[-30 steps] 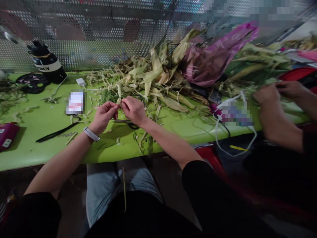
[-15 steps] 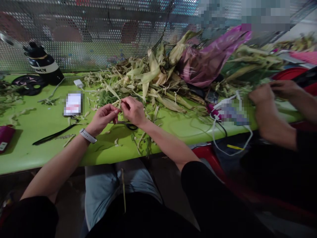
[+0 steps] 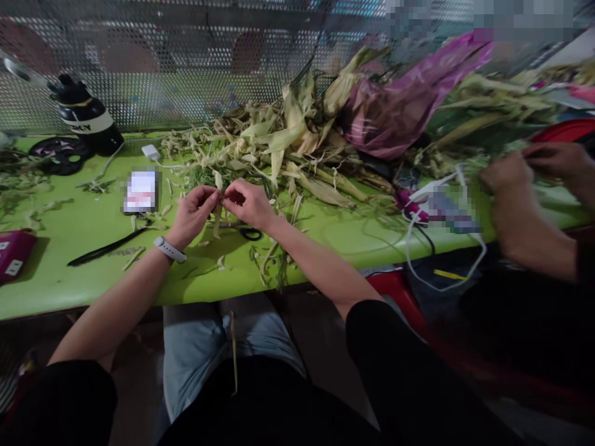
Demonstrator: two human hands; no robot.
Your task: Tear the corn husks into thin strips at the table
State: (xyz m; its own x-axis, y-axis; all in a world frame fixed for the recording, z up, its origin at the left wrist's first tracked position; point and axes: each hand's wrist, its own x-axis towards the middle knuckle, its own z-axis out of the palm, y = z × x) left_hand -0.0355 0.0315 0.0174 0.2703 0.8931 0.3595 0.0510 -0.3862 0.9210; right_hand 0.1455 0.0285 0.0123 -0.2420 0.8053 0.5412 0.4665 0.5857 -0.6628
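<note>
My left hand, with a pale watch on its wrist, is closed in a pinch on a short pale-green strip of corn husk. The strip stands upright between the hands, one end above the fingertips and one hanging below. My right hand has thumb and forefinger pinched together at the same strip, close beside the left fingertips. Partly hidden under my hands lie scissors with a black handle. Behind them rises a heap of corn husks, with finer green shreds at its near edge.
A purple plastic bag leans on the heap. At left are a black bottle, a phone, a black strap and a magenta box. White cable hangs over the table edge at right, near another person's hands.
The longer strip slanting up from my fingers has given way to a shorter upright piece. My left hand has turned and risen slightly; the view has shifted a little left.
</note>
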